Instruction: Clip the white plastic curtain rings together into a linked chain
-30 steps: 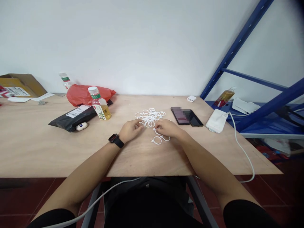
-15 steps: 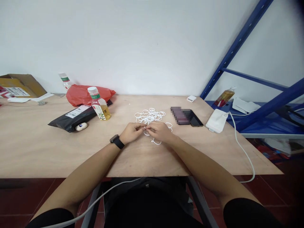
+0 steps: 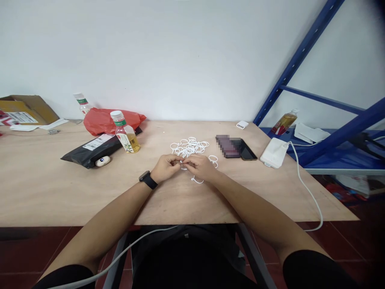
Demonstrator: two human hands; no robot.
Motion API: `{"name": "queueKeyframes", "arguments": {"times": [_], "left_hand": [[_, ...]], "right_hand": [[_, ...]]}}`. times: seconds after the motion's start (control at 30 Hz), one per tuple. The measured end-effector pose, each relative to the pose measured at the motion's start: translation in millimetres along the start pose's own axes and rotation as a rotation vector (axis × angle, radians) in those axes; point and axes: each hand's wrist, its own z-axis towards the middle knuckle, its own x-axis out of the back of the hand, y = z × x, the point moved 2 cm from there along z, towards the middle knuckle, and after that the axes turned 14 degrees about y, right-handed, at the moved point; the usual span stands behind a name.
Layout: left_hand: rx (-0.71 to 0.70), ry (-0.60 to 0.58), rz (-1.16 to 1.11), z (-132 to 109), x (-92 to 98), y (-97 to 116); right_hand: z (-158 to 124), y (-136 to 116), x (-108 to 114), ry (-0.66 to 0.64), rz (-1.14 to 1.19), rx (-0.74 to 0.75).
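My left hand (image 3: 166,167), with a black watch on its wrist, and my right hand (image 3: 201,167) meet fingertip to fingertip over the table. Both pinch one white plastic ring (image 3: 183,168), mostly hidden behind the fingers. Just beyond them lies a loose pile of similar white rings (image 3: 189,149). A pair of rings (image 3: 213,159) rests to the right of my right hand. Nearer to me, partly covered by that hand, an open-looking ring (image 3: 197,181) lies on the wood.
Left of the hands are a tea bottle (image 3: 128,134), a black parcel bag (image 3: 93,149), a white case (image 3: 102,161) and a red bag (image 3: 105,120). To the right are a phone (image 3: 248,150) and a white power bank (image 3: 274,153) with a cable. A blue rack (image 3: 331,146) stands beyond the table (image 3: 60,192).
Both hands have shifted very slightly left and still pinch the ring. The ring between them has turned a little. The pile and the other things have stayed put.
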Motion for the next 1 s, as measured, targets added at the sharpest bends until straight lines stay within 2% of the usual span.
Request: {"name": "queueKeyframes", "arguments": {"times": [0.33, 0.57, 0.73, 0.87, 1.0], "left_hand": [[-0.007, 0.011, -0.028, 0, 2.1, 8], [-0.133, -0.005, -0.019, 2, 2.0, 9], [-0.123, 0.105, 0.063, 3, 5.1, 5], [-0.155, 0.062, 0.104, 4, 6.2, 0], [-0.205, 0.002, 0.165, 2, 5.6, 2]], "right_hand": [[-2, -4, -3, -0.052, 0.05, -0.062], [-2, -2, -2, -0.022, 0.087, -0.122], [3, 12, 9, 0.091, -0.047, -0.159], [6, 27, 17, 0.065, -0.136, -0.148], [10, 50, 38, -0.007, -0.317, -0.2]]}}
